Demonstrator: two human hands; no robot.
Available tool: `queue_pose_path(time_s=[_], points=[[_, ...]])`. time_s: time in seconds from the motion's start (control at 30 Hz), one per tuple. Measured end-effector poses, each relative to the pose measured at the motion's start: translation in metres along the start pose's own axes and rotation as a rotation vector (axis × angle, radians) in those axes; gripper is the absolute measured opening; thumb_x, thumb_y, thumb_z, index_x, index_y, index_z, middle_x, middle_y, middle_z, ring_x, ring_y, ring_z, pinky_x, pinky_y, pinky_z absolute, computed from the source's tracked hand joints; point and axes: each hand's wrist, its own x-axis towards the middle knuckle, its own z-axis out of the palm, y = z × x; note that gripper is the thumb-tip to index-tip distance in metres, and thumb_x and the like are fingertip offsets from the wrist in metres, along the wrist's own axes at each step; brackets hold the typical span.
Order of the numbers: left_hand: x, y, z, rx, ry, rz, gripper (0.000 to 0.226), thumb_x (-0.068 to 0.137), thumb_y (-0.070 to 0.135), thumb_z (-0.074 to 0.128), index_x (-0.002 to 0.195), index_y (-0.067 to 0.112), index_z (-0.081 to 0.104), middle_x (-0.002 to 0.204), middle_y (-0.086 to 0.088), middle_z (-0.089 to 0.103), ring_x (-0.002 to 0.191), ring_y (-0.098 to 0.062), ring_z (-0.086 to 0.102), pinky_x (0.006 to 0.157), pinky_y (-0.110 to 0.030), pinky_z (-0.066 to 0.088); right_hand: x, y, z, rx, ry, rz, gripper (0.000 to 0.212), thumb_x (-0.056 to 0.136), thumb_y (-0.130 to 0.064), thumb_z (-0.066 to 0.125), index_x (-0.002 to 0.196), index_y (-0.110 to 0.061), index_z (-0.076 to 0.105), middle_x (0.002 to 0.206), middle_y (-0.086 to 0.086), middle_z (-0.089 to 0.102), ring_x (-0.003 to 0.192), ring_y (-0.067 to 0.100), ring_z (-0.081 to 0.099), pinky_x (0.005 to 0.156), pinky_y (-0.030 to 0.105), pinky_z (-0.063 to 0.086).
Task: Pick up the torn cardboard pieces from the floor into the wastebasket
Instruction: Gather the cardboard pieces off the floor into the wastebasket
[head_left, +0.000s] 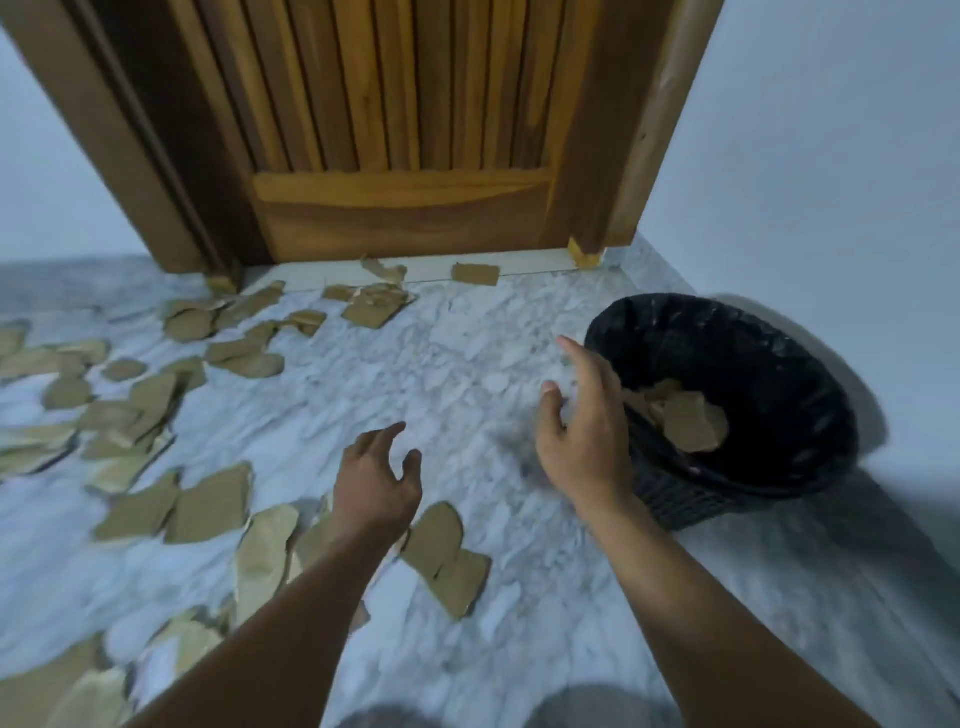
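Several torn brown cardboard pieces (208, 506) lie scattered over the marble floor, mostly on the left and along the door. A black mesh wastebasket (779, 364) stands at the right by the wall, with a few cardboard pieces (693, 421) inside. My right hand (584, 426) hovers at the basket's left rim, fingers loosely spread, holding nothing. My left hand (376, 480) is in the middle above the floor, fingers relaxed and empty, just beyond two cardboard pieces (447, 556).
A wooden door (400, 130) with its frame closes the far side. A pale wall (831, 182) runs along the right behind the basket. The marble floor (467, 364) between the hands and the door is bare.
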Motion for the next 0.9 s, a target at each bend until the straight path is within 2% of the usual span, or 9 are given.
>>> queue_pose_path(time_s=[0.1,0.17,0.27,0.37,0.47,0.57,0.67,0.8,0.9], points=[[-0.036,-0.068,-0.019,0.194,-0.044,-0.109,0.065,0.087,0.052,0.050,0.143,0.019,0.054,0.141,-0.013,0.056,0.133,-0.036,0.046,0.105,-0.048,0.041,-0.039,-0.001,0.055,0.027,-0.170,0.022,0.048,0.103,-0.027,0.049,0.149,-0.013,0.043,0.148,0.008,0.049,0.137,0.022,0.043,0.102,0.018,0.035],[-0.062,-0.108,-0.028,0.366,-0.134,-0.241,0.078,0.086,0.067,0.043,0.154,0.030,0.036,0.158,-0.014,0.037,0.146,-0.039,0.027,0.115,-0.055,0.029,-0.070,0.007,0.092,0.031,-0.334,0.100,0.055,0.102,-0.030,0.053,0.153,-0.017,0.038,0.153,0.009,0.042,0.143,0.025,0.038,0.110,0.032,0.040],[-0.098,-0.155,-0.033,0.450,-0.256,-0.494,0.091,0.085,0.078,0.043,0.156,0.047,-0.006,0.168,-0.009,-0.011,0.150,-0.047,-0.012,0.114,-0.071,0.009,-0.113,0.026,0.136,-0.134,-0.643,0.300,0.075,0.098,-0.056,0.051,0.160,-0.033,0.017,0.168,0.011,0.011,0.154,0.033,0.011,0.120,0.058,0.020],[-0.122,-0.187,-0.035,0.458,-0.215,-0.695,0.110,0.069,0.096,0.037,0.149,0.051,-0.025,0.164,-0.011,-0.026,0.146,-0.054,-0.018,0.109,-0.078,0.007,-0.150,0.046,0.169,-0.308,-0.879,0.442,0.099,0.079,-0.089,0.040,0.154,-0.052,-0.013,0.168,0.007,-0.018,0.152,0.043,-0.011,0.113,0.073,0.003],[-0.127,-0.212,-0.036,0.417,-0.124,-0.802,0.118,0.056,0.105,0.026,0.149,0.051,-0.024,0.163,-0.012,-0.028,0.146,-0.055,-0.017,0.107,-0.079,0.004,-0.169,0.055,0.197,-0.380,-0.888,0.402,0.106,0.057,-0.108,0.020,0.139,-0.063,-0.031,0.165,0.008,-0.027,0.150,0.046,-0.020,0.110,0.078,-0.002],[-0.126,-0.235,-0.037,0.417,-0.040,-0.840,0.118,0.055,0.107,0.012,0.152,0.047,-0.020,0.164,-0.014,-0.025,0.147,-0.054,-0.013,0.108,-0.078,0.001,-0.158,0.049,0.231,-0.483,-0.863,0.312,0.107,0.055,-0.108,0.008,0.143,-0.060,-0.029,0.165,0.012,-0.027,0.149,0.047,-0.021,0.108,0.079,-0.008],[-0.121,-0.253,-0.033,0.466,-0.021,-0.806,0.117,0.057,0.106,0.005,0.154,0.044,-0.016,0.165,-0.016,-0.020,0.148,-0.052,-0.014,0.110,-0.077,-0.001,-0.137,0.035,0.265,-0.510,-0.857,0.218,0.104,0.062,-0.105,0.012,0.149,-0.057,-0.020,0.166,0.013,-0.023,0.149,0.047,-0.021,0.107,0.080,-0.008],[-0.115,-0.261,-0.032,0.534,-0.034,-0.664,0.113,0.065,0.102,0.005,0.156,0.039,-0.017,0.168,-0.011,-0.012,0.152,-0.045,-0.009,0.113,-0.073,-0.001,-0.129,0.004,0.308,-0.501,-0.956,0.088,0.108,0.058,-0.107,0.015,0.150,-0.059,-0.016,0.167,0.009,-0.022,0.149,0.044,-0.023,0.107,0.078,-0.013],[-0.119,-0.269,-0.040,0.524,0.052,-0.597,0.104,0.075,0.096,0.012,0.158,0.036,-0.005,0.168,-0.006,0.012,0.152,-0.035,0.009,0.115,-0.062,0.013,-0.144,-0.022,0.331,-0.484,-1.016,-0.004,0.111,0.056,-0.107,0.021,0.150,-0.060,-0.013,0.167,0.009,-0.020,0.150,0.043,-0.024,0.108,0.077,-0.013]])
